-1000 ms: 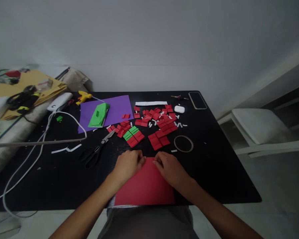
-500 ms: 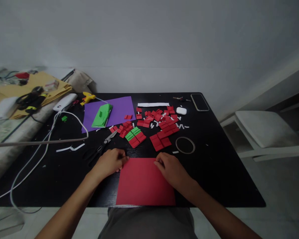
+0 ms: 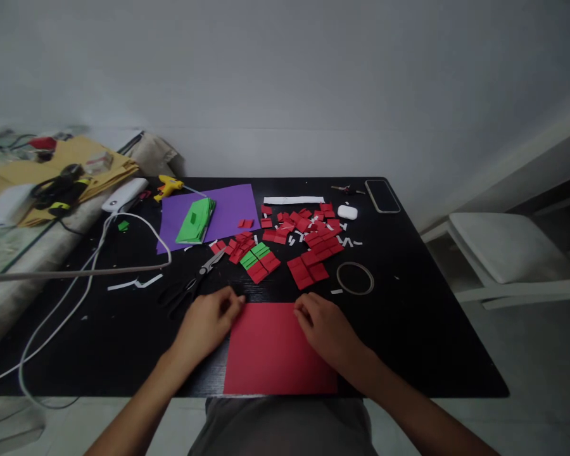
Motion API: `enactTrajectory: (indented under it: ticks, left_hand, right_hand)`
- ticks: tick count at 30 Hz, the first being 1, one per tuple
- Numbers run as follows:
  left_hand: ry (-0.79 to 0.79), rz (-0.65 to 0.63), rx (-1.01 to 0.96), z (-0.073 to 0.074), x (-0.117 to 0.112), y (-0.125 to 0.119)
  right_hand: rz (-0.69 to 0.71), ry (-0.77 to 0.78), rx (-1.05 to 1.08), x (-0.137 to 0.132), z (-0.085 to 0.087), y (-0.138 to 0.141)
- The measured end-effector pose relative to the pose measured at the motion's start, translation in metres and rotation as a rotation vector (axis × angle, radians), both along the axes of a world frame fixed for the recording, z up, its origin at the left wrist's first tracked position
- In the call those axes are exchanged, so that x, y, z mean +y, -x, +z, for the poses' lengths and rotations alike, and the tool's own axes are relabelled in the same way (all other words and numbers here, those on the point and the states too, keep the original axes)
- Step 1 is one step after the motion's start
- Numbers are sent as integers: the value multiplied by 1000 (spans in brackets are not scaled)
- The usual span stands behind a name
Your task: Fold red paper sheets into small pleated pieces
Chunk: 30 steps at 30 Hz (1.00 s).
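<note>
Cannot read any lettering, brand, number or sign anywhere; cannot make out any marking on the small pack point(image 3: 99, 163) atop the yellowish papers point(image 3: 71, 149), too blurred.

wall point(image 3: 285, 82): plain grey | table point(image 3: 422, 342): black | chair point(image 3: 491, 247): white, right of table | floor point(image 3: 541, 361): pale | light: dim

There's one red sheet point(image 3: 273, 354), one glue gun point(image 3: 170, 184), one phone point(image 3: 382, 196).

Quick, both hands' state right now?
Left hand: half-curled at far left corner of red sheet; grip unclear.
Right hand: fingers curled by the sheet's far edge; grip unclear.
</note>
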<state>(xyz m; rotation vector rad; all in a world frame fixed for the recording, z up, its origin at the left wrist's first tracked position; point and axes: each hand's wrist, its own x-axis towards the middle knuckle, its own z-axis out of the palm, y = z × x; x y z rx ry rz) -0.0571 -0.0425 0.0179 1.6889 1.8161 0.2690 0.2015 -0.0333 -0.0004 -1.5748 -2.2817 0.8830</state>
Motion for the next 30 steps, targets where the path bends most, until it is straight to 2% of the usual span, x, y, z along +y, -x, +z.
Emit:
enactTrajectory:
  ticks: [4,7,10,16,22,25,30]
  left_hand:
    - [-55,-120,-23,-7,-12,-40]
    - [-47,-164,-24,-14,-15,-53]
    - [-45,-159,-11,-18,-16,-53]
    - [-60,-150,30,-18,-17,-53]
    - [-99,-178,64,-22,-17,-53]
    - [-194,-252,95,-29,-21,-50]
    - [-451,-418,248,-42,-30,-46]
  right_hand:
    - [85,-114,23,-8,-3,11]
    - [137,-179,7,-10,-8,13]
    - [134,-234,-41,-13,-13,7]
    - [41,-312,-59,-20,-20,-20]
    - [-41,-322,-118,-26,-16,-47]
    - [-53,-324,-138,-28,-14,-51]
    - [-53,-356,-155,-28,-16,-49]
